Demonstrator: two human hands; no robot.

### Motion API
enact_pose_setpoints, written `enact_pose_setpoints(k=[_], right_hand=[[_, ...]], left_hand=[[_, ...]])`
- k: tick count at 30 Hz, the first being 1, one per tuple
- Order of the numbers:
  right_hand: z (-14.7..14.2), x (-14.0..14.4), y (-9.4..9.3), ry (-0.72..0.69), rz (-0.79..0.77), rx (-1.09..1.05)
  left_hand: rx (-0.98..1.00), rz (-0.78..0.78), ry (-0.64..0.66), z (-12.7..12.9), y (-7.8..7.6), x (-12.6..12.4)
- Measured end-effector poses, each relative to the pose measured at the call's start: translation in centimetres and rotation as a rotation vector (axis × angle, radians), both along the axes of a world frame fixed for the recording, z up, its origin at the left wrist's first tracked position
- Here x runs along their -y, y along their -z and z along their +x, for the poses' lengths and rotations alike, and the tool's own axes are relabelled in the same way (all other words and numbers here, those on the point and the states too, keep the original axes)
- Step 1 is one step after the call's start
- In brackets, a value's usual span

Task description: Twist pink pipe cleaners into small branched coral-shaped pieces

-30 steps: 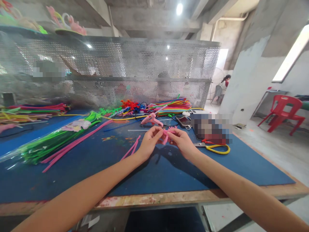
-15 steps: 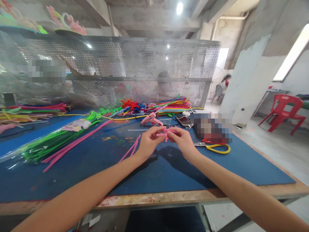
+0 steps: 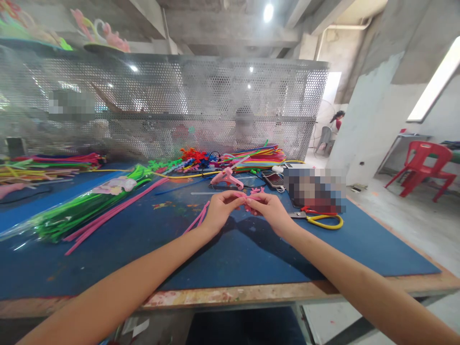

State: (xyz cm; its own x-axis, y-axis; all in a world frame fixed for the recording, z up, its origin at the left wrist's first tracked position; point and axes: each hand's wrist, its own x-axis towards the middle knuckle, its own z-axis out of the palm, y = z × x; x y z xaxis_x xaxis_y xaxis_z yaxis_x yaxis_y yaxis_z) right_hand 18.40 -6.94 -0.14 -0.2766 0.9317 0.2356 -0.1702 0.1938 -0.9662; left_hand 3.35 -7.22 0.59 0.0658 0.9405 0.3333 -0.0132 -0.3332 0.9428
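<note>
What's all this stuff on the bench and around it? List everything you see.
Pink pipe-cleaner piece: one, pink, pinched between both hands above the mat.
Loose pipe cleaners: a few, pink, on the mat beside the left wrist.
Green bundle: one, green, in clear wrap, left on the mat.
Glue gun: one, pink, behind the hands.
Cutters: one, yellow and red handles, right on the mat.
Phone: one, dark, behind the right hand.
Mixed pipe cleaners: a pile, many colours, by the mesh screen.
Mat: one, blue, over the table.
Chair: one, red, far right.
Left hand: pinching the piece.
Right hand: pinching the piece.
</note>
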Motion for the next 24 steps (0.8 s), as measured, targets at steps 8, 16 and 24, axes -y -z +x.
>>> enact_pose_setpoints(k=[8,16,24], right_hand=[[0.2,-0.4,-0.4,0.111,0.035,-0.015],[0.9,-1.4,-0.1,0.163,0.410,0.200],[2.4,-1.3,-1.6,0.004,0.846,0.589]], left_hand=[[0.200,-0.176,0.108,-0.1,0.2,-0.5],[0.259,-0.237,0.202,0.2,-0.2,0.0],[0.152,-0.196,0.279,0.2,0.3,0.0]])
